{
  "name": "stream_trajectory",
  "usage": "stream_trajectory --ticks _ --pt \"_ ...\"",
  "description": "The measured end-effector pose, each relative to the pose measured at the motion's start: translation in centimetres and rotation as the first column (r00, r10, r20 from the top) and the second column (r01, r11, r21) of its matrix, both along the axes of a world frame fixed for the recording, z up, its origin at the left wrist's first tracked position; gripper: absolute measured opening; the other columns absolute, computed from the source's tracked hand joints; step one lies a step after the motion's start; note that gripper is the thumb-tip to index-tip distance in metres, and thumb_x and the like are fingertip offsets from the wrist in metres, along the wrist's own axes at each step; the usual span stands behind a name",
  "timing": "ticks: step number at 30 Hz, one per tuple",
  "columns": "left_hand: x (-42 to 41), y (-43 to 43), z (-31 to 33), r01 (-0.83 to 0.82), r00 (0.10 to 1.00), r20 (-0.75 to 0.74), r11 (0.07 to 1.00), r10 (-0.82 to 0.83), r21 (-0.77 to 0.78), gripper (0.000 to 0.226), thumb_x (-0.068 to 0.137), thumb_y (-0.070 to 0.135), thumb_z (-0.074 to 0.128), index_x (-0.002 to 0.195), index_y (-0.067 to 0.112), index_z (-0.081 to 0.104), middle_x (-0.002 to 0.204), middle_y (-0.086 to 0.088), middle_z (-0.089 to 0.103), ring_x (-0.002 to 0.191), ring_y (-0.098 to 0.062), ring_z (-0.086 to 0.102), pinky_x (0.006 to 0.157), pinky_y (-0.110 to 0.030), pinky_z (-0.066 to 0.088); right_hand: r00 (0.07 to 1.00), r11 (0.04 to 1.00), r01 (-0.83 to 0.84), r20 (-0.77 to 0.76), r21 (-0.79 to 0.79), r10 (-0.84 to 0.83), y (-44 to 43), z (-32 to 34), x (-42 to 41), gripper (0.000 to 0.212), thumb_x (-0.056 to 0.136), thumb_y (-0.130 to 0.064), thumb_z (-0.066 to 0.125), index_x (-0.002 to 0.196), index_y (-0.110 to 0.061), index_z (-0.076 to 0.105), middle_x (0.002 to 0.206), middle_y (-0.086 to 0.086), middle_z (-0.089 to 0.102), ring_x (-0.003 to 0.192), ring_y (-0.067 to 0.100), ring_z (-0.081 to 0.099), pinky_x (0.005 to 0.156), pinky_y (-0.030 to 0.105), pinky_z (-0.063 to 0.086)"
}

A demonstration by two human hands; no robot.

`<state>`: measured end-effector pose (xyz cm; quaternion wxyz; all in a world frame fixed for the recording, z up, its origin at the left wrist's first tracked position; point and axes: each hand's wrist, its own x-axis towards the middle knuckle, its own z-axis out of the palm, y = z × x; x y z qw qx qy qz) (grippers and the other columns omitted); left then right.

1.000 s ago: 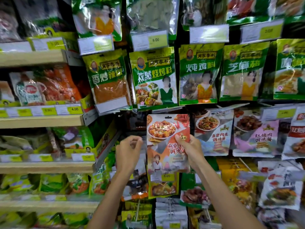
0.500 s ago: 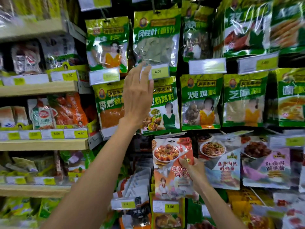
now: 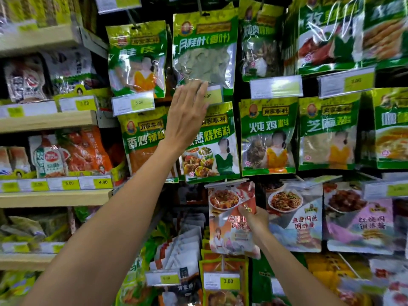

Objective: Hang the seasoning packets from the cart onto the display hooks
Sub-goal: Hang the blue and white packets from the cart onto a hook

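Note:
An orange and white seasoning packet (image 3: 229,219) printed with a dish of food sits in front of the third row of hanging packets, its top edge against a hook strip. My right hand (image 3: 251,219) grips its right edge. My left hand (image 3: 187,115) is raised high with flat, spread fingers, resting on the price tag (image 3: 212,96) below a green bay-leaf packet (image 3: 204,49) and covering the top of a green barbecue seasoning packet (image 3: 212,151). The hook behind the price tag is hidden.
Rows of green packets (image 3: 268,135) hang on hooks across the display. Pale sauce packets (image 3: 294,217) hang at the right, and more packets (image 3: 223,281) hang below. Wooden shelves (image 3: 50,120) with bagged goods and yellow price tags stand at the left.
My left hand rose from beside the orange packet up to the price tag under the bay-leaf packet. The view tilted upward. My right hand kept hold of the packet.

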<state>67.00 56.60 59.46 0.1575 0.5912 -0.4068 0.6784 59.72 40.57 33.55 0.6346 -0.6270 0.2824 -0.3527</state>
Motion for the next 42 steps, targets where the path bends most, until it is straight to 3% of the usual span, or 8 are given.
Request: stream_trajectory --ticks 5,13,18,27,30,34,39,42 --pt "0.1 1.0 -0.1 0.015 1.0 0.02 0.998 -0.016 0.055 0.039 0.095 0.013 0.051 0.129 -0.005 0.05 0.126 -0.021 0.057 0.115 -0.034 0.056 0.103 -0.046 0.043 0.999 0.999 0.034 -0.007 0.002 -0.034 -0.7 -0.1 1.7 0.036 0.086 -0.019 0.071 0.114 0.003 0.064 0.108 0.018 0.067 0.102 0.035 0.06 0.084 0.039 0.048" --pt "-0.9 1.8 -0.1 0.039 0.997 -0.066 0.993 -0.032 0.11 0.039 0.097 0.011 0.045 0.132 -0.006 0.047 0.132 -0.021 0.053 0.121 -0.034 0.052 0.109 -0.044 0.037 0.994 0.996 0.008 -0.112 -0.087 -0.017 -0.2 0.1 0.7 0.046 0.092 -0.033 0.06 0.122 0.003 0.055 0.118 0.022 0.062 0.11 0.038 0.057 0.096 0.049 0.046" --pt "-3.1 1.8 -2.1 0.139 0.99 -0.047 0.99 -0.137 0.039 0.034 0.097 0.01 0.044 0.126 -0.005 0.053 0.128 -0.02 0.057 0.116 -0.034 0.056 0.101 -0.045 0.043 0.995 0.965 0.005 -0.099 -0.262 -0.032 2.0 0.6 -3.0 0.042 0.097 -0.028 0.054 0.13 -0.007 0.041 0.127 0.011 0.054 0.114 0.025 0.052 0.091 0.033 0.044" --pt "-13.3 -3.2 -17.7 0.522 0.84 -0.269 0.838 -0.471 0.162 0.03 0.095 0.014 0.043 0.104 -0.004 0.066 0.1 -0.019 0.067 0.095 -0.03 0.061 0.085 -0.036 0.044 0.981 0.847 0.18 0.024 -0.5 -0.194 2.1 0.0 -17.0 0.024 0.101 -0.023 0.045 0.114 -0.009 0.06 0.097 0.006 0.065 0.092 0.022 0.063 0.074 0.033 0.052" --pt "-18.0 -6.0 -24.4 0.631 0.692 -0.565 0.756 -0.449 0.173 0.034 0.097 0.019 0.038 0.102 0.0 0.066 0.096 -0.015 0.067 0.09 -0.028 0.062 0.079 -0.032 0.043 0.952 0.794 0.225 -0.046 -0.564 -0.302 0.7 -3.2 -23.2 0.023 0.101 -0.029 0.043 0.091 -0.019 0.062 0.073 0.002 0.062 0.066 0.02 0.059 0.054 0.025 0.043" --pt "-25.4 -9.7 -32.2 0.77 0.262 -0.893 0.638 -0.365 -0.034 0.025 0.1 0.017 0.041 0.096 0.005 0.063 0.087 -0.006 0.061 0.083 -0.016 0.052 0.073 -0.023 0.036 0.878 0.791 0.225 -0.235 -0.568 -0.418 -1.9 -9.0 -32.3 0.021 0.1 -0.024 0.047 0.088 -0.016 0.063 0.065 0.007 0.06 0.059 0.028 0.058 0.049 0.024 0.03" --pt "-36.4 -13.6 -40.3 0.792 -0.15 -0.98 0.577 -0.128 -0.197 0.027 0.099 0.014 0.043 0.081 0.004 0.06 0.074 -0.011 0.06 0.073 -0.027 0.056 0.069 -0.035 0.039 0.73 0.795 0.358 -0.383 -0.49 -0.566 -3.2 -16.0 -45.6 0.018 0.097 -0.014 0.052 0.089 -0.009 0.067 0.075 0.014 0.068 0.069 0.03 0.064 0.06 0.033 0.038" --pt "-42.7 -15.2 -44.6 0.816 -0.255 -0.965 0.548 0.057 -0.183 0.024 0.099 0.012 0.044 0.091 0.005 0.065 0.083 -0.011 0.068 0.081 -0.025 0.063 0.075 -0.035 0.044 0.638 0.793 0.434 -0.476 -0.426 -0.605 -3.2 -19.3 -53.1 0.018 0.097 -0.017 0.053 0.085 -0.011 0.065 0.079 0.011 0.068 0.075 0.024 0.063 0.065 0.033 0.037"
